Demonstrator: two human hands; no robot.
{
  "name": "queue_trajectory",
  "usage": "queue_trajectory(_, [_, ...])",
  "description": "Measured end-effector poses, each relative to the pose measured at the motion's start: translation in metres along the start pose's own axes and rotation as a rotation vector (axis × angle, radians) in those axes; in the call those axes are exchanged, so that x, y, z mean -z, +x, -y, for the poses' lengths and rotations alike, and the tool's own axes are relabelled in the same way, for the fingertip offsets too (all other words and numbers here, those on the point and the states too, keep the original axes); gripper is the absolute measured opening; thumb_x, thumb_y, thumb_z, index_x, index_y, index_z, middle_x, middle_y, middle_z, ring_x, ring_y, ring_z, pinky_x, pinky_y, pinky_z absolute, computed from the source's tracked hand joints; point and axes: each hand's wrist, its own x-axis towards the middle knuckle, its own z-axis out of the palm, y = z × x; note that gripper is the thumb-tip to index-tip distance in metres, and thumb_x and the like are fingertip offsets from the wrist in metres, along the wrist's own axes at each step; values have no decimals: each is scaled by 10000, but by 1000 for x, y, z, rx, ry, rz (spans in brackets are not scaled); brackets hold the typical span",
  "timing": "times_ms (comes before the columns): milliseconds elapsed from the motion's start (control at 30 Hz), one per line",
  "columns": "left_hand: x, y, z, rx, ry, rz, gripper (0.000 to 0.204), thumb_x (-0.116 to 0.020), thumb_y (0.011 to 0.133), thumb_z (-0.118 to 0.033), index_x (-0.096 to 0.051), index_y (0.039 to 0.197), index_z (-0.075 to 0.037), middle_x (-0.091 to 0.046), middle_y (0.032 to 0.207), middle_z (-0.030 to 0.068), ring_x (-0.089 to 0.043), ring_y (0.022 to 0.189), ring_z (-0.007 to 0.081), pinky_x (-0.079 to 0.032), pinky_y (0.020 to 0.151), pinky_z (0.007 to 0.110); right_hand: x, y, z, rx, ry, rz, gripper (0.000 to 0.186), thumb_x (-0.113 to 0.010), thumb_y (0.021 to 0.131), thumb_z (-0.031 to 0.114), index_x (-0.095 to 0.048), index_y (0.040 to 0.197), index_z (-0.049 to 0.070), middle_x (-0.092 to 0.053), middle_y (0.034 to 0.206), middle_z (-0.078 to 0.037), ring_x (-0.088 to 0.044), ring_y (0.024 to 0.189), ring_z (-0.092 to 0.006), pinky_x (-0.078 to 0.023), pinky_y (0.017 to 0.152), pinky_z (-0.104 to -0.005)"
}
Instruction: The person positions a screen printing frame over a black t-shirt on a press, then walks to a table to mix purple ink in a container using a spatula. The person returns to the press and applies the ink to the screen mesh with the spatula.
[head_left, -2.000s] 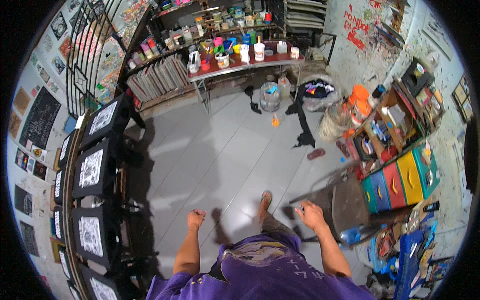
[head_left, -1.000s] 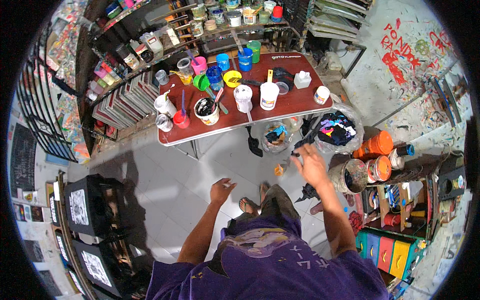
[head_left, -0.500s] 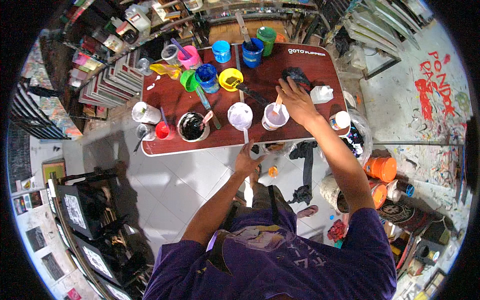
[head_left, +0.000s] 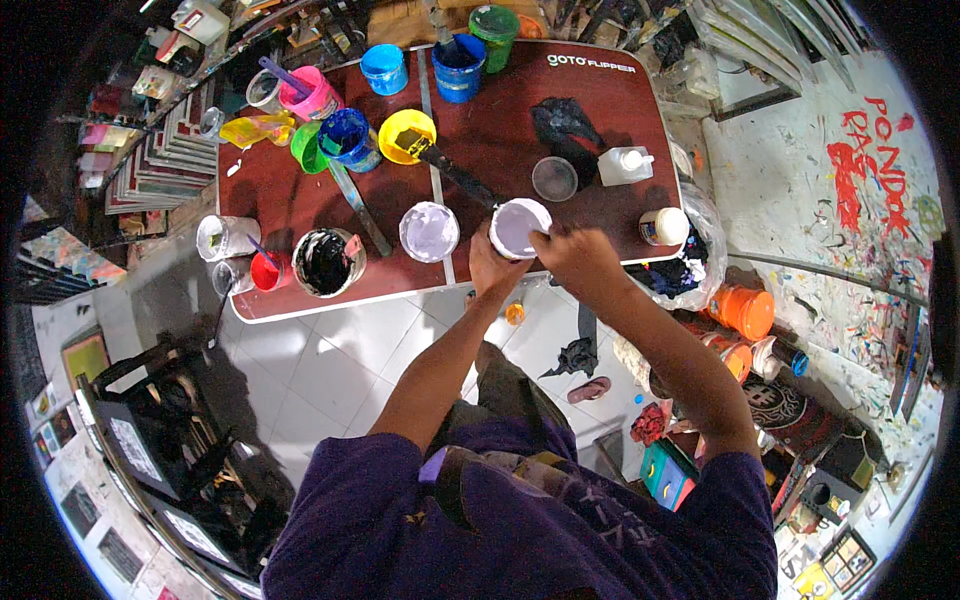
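My left hand [head_left: 497, 263] is wrapped round the near left side of a white tub of pale lilac paint [head_left: 519, 226], close to the table's front edge. Over the tub's right rim, my right hand [head_left: 583, 262] is closed in a fist. It covers the spot where the stirring stick stood in the paint, and the stick itself is hidden by the fingers. Just left is a second tub with a pale lilac-white top [head_left: 429, 232]. A clear round plastic cup [head_left: 554, 179] sits beyond the held tub, and a black-handled brush [head_left: 455, 172] reaches toward it from a yellow tub [head_left: 407, 135].
The dark red table [head_left: 330, 210] carries a tub of black paint [head_left: 324, 263], a red cup [head_left: 267, 271], blue tubs [head_left: 350, 140], a green tub [head_left: 494, 35], a pink tub [head_left: 312, 95], a white bottle [head_left: 626, 166], a white jar [head_left: 663, 227] and a crumpled black cloth [head_left: 566, 122].
My left hand has gone from the table's front edge to the lilac tub. My right hand has come back from the table's right side and closed at the tub's rim, uncovering the clear cup.
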Motion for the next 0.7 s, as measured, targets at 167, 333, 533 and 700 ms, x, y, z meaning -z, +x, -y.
queue_trajectory(167, [40,-65,-8,-311,-227,-86,878,-951,592,-293,-528,1325,-62,-591,1299,170,-566,1204,373,-461,1029,485,101,-60,25,5,104,22,326,-645,836,148,-623,1156,93,-635,954,-96,-678,857,-244,-573,651,-378])
queue_trajectory(333, [119,-135,-9,-466,-168,-40,1077,-999,539,-266,-390,1398,-41,-511,1352,154,-539,1251,306,-455,1061,446,171,-97,62,297,75,-2,353,-658,801,186,-587,1130,78,-588,911,-85,-658,880,-246,-584,671,-353])
queue_trajectory(533, [229,-249,19,-304,85,-572,1177,-1002,503,-381,-334,1416,-57,-453,1335,208,-501,1257,351,-434,1061,466,171,-87,145,752,-115,-365,169,-636,869,207,-628,1002,104,-672,1220,-137,-618,769,-136,-502,714,-289])
queue_trajectory(700, [316,-407,19,-38,-3,-978,993,-964,560,-373,-460,1349,-45,-492,1297,186,-515,1238,361,-487,989,476,186,-77,267,1139,-23,-473,334,-633,894,206,-679,1196,70,-670,1207,-132,-583,709,-138,-473,649,-280])
